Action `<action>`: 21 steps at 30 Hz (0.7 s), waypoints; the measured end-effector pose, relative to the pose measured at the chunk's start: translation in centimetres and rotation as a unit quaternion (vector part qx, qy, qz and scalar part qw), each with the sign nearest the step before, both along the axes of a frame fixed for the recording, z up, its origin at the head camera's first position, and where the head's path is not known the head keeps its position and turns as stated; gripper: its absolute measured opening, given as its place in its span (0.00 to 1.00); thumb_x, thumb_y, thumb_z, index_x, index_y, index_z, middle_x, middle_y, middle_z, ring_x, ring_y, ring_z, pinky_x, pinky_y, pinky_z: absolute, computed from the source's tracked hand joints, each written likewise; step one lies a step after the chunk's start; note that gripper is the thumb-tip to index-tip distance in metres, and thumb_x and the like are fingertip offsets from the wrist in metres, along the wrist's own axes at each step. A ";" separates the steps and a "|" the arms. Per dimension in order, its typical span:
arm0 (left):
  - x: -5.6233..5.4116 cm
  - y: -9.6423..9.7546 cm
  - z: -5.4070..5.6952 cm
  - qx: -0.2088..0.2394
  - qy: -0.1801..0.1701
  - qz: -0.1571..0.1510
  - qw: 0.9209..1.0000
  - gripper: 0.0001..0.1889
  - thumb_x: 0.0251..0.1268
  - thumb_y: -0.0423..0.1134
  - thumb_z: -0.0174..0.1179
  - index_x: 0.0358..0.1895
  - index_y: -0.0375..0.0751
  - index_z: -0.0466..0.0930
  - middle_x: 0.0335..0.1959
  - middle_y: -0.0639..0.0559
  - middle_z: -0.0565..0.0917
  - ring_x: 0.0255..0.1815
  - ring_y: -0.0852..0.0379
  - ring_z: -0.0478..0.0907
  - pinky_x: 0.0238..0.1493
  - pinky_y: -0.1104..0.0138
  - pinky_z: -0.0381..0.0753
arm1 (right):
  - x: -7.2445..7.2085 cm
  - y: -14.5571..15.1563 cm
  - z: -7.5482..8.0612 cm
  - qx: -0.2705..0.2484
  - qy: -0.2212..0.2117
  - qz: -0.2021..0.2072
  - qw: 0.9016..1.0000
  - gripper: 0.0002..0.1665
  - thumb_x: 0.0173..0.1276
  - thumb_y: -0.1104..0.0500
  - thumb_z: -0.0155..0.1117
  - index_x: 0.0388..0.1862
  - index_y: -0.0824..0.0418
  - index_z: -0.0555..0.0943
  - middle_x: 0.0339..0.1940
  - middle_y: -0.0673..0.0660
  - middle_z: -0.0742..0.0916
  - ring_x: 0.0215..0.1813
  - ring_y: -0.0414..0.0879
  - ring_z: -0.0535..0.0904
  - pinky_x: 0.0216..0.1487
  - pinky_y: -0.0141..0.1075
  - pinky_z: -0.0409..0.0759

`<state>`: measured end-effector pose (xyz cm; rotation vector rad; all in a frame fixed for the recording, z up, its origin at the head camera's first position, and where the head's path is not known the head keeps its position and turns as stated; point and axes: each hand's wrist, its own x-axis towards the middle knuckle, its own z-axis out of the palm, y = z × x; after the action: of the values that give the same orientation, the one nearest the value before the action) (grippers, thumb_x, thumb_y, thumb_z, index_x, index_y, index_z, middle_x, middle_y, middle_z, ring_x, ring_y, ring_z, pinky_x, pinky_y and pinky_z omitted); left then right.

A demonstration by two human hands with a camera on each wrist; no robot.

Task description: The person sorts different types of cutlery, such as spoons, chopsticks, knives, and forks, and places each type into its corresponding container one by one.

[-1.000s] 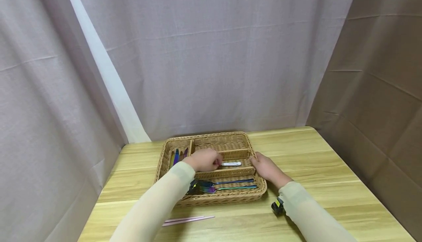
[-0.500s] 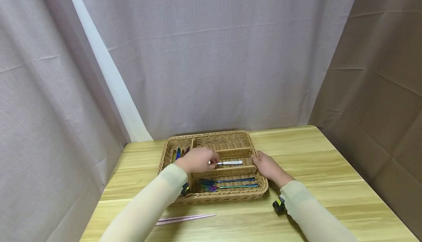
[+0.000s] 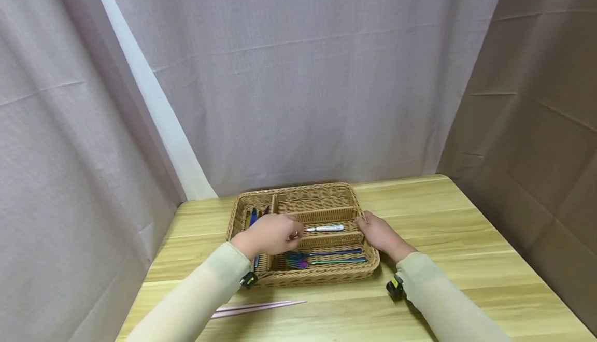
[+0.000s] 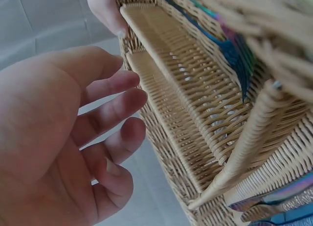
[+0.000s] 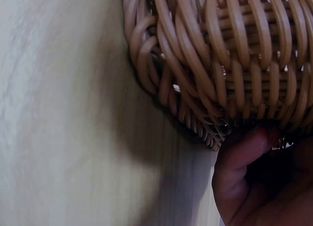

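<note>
A wicker cutlery basket (image 3: 312, 281) with several compartments sits on the wooden table. My left hand (image 3: 272, 234) hovers over its middle; in the left wrist view the fingers are loosely bent with nothing between them. Just right of this hand, a white-handled utensil (image 3: 326, 228) lies in the middle compartment, its other end hidden. My right hand (image 3: 383, 237) grips the basket's right side, thumb over the rim. Two iridescent forks (image 3: 297, 263) lie in the front compartment. Iridescent knives (image 3: 254, 217) stand in the left compartment, partly behind my left hand.
A pair of pink chopsticks (image 3: 261, 308) lies on the table (image 3: 448, 228) in front of the basket. Grey curtains (image 3: 303, 83) hang behind and at the left, and a brown one (image 3: 536, 124) at the right.
My left hand has drawn back leftward from the white-handled utensil, uncovering more of it and of the forks. The right hand keeps its grip on the basket.
</note>
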<state>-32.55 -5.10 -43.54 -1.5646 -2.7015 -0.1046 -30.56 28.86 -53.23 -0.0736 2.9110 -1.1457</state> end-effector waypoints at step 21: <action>6.5 -5.0 -3.2 0.054 0.001 -0.029 0.998 0.14 0.72 0.43 0.74 0.31 0.58 0.77 0.19 0.71 0.63 0.19 0.76 0.55 0.21 0.77 0.59 | 0.5 -0.4 0.6 -0.009 -0.012 -0.005 1.000 0.40 0.94 0.49 0.39 0.84 0.82 0.54 0.83 0.81 0.64 0.83 0.78 0.59 0.83 0.67 0.58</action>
<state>-26.06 -10.10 -46.72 -1.6126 -2.6008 -0.2440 -30.07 28.50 -52.66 -0.0453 2.8824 -1.1668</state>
